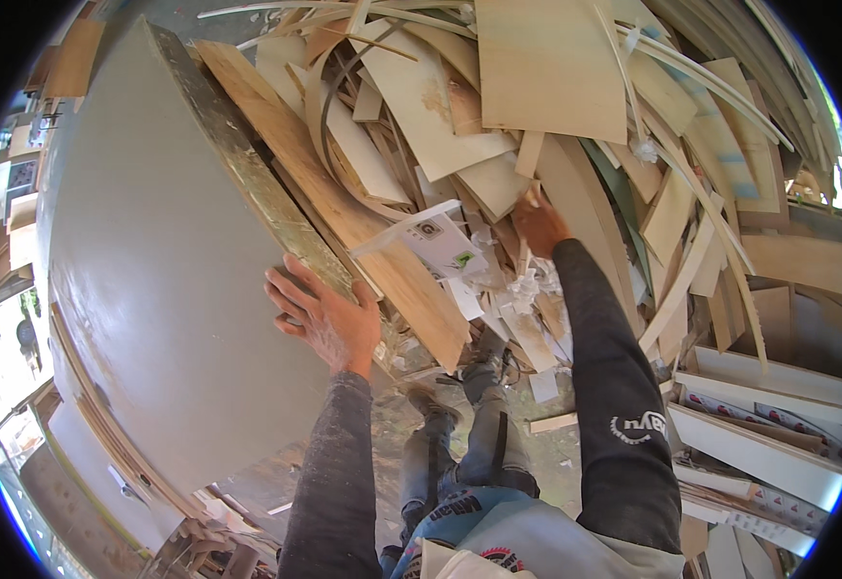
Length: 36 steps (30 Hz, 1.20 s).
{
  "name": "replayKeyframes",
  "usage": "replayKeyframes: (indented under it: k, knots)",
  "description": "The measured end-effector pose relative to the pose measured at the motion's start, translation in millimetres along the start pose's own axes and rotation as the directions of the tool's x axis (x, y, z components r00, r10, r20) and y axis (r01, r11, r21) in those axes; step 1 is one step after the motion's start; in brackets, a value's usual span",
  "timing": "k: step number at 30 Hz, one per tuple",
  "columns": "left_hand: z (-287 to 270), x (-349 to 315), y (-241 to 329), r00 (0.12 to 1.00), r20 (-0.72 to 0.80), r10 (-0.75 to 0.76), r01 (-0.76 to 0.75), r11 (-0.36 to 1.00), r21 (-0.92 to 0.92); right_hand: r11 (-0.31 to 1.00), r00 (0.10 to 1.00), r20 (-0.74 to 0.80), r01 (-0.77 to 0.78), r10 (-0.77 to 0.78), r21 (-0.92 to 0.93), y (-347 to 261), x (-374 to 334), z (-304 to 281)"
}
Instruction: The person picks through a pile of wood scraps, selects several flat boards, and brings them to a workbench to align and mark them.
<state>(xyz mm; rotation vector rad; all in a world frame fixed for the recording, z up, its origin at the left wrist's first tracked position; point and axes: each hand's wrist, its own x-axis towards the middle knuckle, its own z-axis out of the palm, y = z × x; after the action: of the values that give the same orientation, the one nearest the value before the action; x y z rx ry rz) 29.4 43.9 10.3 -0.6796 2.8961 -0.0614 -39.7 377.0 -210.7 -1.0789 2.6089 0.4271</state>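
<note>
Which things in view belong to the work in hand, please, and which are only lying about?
Likely involved:
grey board, under left hand
pale wood strip, by right hand (hold unclear)

Lying about:
white printed piece
green strip
white panels
large pale sheet

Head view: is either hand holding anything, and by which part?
Left hand: spread open, holding nothing. Right hand: curled at the lower end of a narrow wood strip; a grip cannot be confirmed.

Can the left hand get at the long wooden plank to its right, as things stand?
Probably yes: the left hand is open beside the plank, whose near end looks uncovered, though a white labelled piece seems to overlap its edge farther up.
</note>
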Motion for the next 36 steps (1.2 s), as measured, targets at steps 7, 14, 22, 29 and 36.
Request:
replayKeyframes:
  k: [7,14,22,29,36]
  knots:
    - [7,-1,-6,0.999,-0.038,-0.008,0.008,1.0,0.001,0.653,0.683,0.147,-0.728,0.715,0.206,71,-107,12]
    - [6,-1,1,0.999,-0.049,0.02,-0.02,1.0,-0.004,0.145,0.419,0.454,-0.84,0.786,0.523,-22,-124,160]
    - [17,1,-6,0.993,-0.111,0.039,-0.03,0.996,0.081,-0.301,0.111,0.543,-0.733,0.832,0.611,-100,-29,117]
    - [19,0,-2,0.99,-0.129,0.06,-0.048,0.994,0.094,-0.425,0.191,0.627,-0.585,0.756,0.691,-77,-39,158]
    - [19,-1,-3,0.988,-0.147,0.039,-0.027,0.996,0.082,-0.274,0.194,0.362,-0.37,0.912,0.888,-132,-12,35]
